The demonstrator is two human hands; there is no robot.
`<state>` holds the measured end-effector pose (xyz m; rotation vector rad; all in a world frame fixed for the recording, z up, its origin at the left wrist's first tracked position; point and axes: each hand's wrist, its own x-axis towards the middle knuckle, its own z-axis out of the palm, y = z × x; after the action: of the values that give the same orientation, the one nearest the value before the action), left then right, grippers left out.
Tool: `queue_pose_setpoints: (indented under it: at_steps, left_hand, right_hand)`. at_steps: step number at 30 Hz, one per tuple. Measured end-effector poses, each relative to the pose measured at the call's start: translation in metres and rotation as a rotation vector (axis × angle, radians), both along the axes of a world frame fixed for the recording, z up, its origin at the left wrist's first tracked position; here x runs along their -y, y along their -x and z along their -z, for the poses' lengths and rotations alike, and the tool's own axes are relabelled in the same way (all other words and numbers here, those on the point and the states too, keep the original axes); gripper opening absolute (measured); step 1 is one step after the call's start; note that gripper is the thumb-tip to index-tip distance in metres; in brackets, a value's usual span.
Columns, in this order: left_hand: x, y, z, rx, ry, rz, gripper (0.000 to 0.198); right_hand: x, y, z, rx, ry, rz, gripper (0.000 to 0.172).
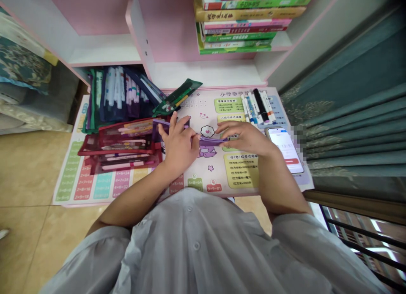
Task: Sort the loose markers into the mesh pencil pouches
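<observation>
Head view shows a thin purple mesh zip pouch (209,139) drawn out flat above a printed multiplication-table mat (241,171), pinched between the fingers of the left hand (179,144) and the right hand (244,137). It is judged light, soft and floppy, best taken by its stiffer zip edge. Red mesh pouches packed with pens (120,146) are laid just beside the left hand, while white marker pens (258,106) and a smartphone (283,148) lie beyond the right hand.
</observation>
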<state>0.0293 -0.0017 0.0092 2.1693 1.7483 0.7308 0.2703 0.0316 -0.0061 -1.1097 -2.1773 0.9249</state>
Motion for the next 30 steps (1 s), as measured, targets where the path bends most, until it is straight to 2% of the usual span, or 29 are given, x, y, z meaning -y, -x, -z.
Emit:
queue_pose_setpoints:
  at_steps: [11, 30]
  left_hand:
    - [-0.0033, 0.0064, 0.0031, 0.0, -0.024, -0.02, 0.011]
    - [-0.0076, 0.0096, -0.0025, -0.03, 0.049, -0.072, 0.014]
  right_hand:
    - [-0.0009, -0.0052, 0.0018, 0.008, -0.01, 0.035, 0.025]
    - [-0.0002, -0.0098, -0.0048, 0.027, 0.033, 0.093, 0.03]
